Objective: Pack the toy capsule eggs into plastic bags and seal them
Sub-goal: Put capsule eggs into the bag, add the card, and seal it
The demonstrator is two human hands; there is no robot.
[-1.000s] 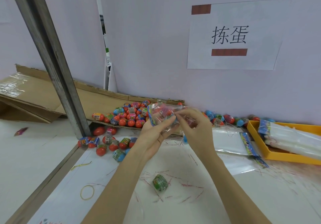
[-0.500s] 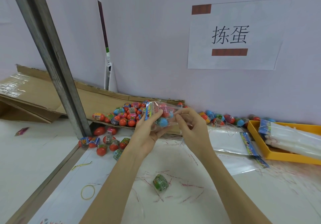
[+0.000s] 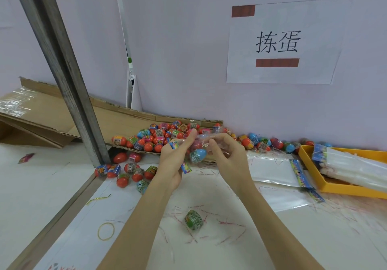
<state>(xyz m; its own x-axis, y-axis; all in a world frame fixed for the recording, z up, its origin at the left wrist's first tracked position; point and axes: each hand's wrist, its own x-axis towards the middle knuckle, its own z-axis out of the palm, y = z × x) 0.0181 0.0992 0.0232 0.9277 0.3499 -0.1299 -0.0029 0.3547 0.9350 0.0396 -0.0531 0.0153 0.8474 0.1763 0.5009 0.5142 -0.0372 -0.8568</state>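
Clear plastic, crinkled and glinting, makes up the bag (image 3: 202,144) held up between both hands above the desk (image 3: 209,248), just in front of the heap of loose capsule eggs (image 3: 161,136) on the flattened cardboard (image 3: 52,112). Inside it a blue egg (image 3: 198,155) shows plainly, with something pinkish-red behind it; how many eggs it holds I cannot tell. The left hand (image 3: 173,161) has its grip curled round the bag's left end, where a bit of the printed header strip (image 3: 186,168) pokes out below the palm. The right hand (image 3: 227,154) pinches the film at the other end between thumb and bent fingers.

My reading is that filling is over for this bag and closing it is the step in hand. The next move would call for bringing the mouth edges together flat and pressing or folding them along the header without letting the eggs roll out.

Further out, more eggs lie scattered by the metal post (image 3: 62,77), one green egg (image 3: 193,220) sits alone near the forearms, a rubber band (image 3: 106,231) lies to its left, and flat empty bags (image 3: 274,169) wait beside the yellow tray (image 3: 310,173).
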